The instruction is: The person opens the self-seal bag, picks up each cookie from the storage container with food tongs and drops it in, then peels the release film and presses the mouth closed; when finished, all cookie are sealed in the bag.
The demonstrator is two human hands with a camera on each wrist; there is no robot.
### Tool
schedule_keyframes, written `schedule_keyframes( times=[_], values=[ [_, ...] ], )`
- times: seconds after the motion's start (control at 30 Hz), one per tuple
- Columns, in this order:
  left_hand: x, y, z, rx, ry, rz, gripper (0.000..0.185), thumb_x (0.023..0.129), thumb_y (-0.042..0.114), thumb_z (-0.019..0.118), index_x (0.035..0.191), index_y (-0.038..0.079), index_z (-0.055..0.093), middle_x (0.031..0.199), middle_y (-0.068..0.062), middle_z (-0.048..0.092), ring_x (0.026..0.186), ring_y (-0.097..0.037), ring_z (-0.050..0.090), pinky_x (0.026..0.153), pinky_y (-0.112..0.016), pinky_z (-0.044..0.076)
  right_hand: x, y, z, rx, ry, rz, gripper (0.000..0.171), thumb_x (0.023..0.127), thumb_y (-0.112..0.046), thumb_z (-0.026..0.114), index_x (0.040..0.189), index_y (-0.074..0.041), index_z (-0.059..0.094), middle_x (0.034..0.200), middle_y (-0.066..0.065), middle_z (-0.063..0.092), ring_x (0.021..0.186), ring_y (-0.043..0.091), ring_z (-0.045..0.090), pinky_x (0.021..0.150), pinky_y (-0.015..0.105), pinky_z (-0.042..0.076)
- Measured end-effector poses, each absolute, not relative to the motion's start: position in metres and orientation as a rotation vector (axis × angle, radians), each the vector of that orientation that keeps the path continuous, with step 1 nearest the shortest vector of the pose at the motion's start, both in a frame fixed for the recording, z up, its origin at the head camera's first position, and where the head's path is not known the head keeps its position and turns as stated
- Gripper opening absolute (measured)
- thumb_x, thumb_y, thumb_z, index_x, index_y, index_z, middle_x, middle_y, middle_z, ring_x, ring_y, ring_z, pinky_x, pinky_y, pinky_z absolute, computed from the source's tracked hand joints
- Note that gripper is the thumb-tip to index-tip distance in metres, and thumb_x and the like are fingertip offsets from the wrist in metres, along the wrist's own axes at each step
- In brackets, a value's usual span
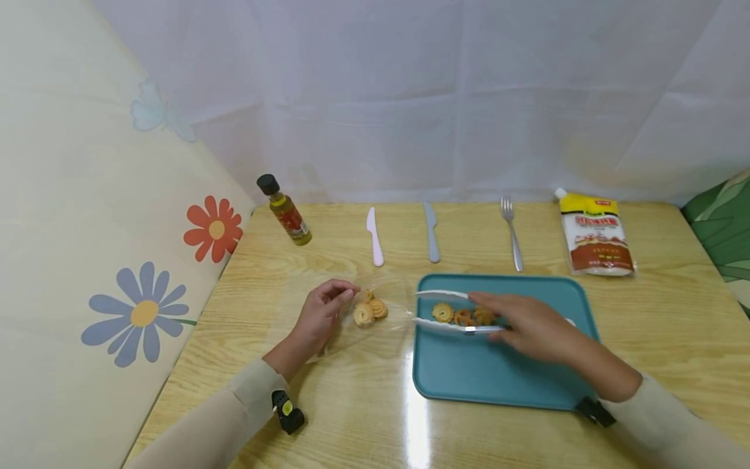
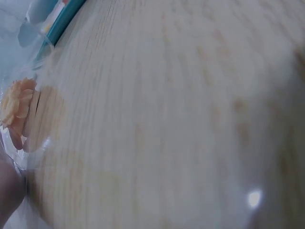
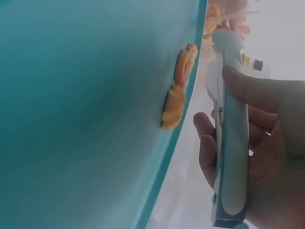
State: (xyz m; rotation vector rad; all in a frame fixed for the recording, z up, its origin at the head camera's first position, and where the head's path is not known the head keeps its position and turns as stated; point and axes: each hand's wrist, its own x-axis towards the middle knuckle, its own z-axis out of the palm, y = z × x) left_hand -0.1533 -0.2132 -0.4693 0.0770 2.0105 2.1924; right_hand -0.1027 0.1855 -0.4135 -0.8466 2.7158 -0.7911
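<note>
My left hand pinches the edge of a clear plastic bag that lies on the table. Inside the bag are several butter cookies, seen also through the film in the left wrist view. In my right hand is a pair of tongs, its white tips spread apart and pointing toward the bag. Beneath the tongs, three cookies lie in a row on the teal tray, near its far side. Two cookies show on the tray in the right wrist view.
Along the back of the wooden table stand or lie an oil bottle, a pink knife, a grey knife, a fork and a spouted pouch. A white cloth hangs behind; a flowered panel borders the left.
</note>
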Motion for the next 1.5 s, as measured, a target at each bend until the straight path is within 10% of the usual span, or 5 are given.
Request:
schedule_keyframes(
  times=[0.3, 1.5],
  values=[
    [-0.152, -0.213, -0.47, 0.093, 2.01, 2.205, 0.021, 0.103, 0.003, 0.061, 0.097, 0.02, 0.073, 0.103, 0.007, 0.072, 0.105, -0.011, 0.062, 0.094, -0.023, 0.05, -0.099, 0.208, -0.413, -0.778, 2.756, -0.795, 0.073, 0.091, -0.017, 0.08, 0.155, -0.013, 0.047, 0.139, 0.016, 0.064, 0.106, 0.027, 0.068, 0.084, 0.05, 0.057],
    [-0.153, -0.214, -0.469, 0.112, 1.999, 2.205, 0.016, 0.103, 0.006, 0.061, 0.1, 0.016, 0.072, 0.105, 0.005, 0.071, 0.105, -0.012, 0.063, 0.094, -0.024, 0.051, -0.079, 0.276, -0.422, -0.594, 2.713, -0.669, 0.074, 0.088, -0.023, 0.082, 0.153, -0.011, 0.049, 0.117, 0.01, 0.07, 0.094, 0.021, 0.066, 0.071, 0.044, 0.054]
  ],
)
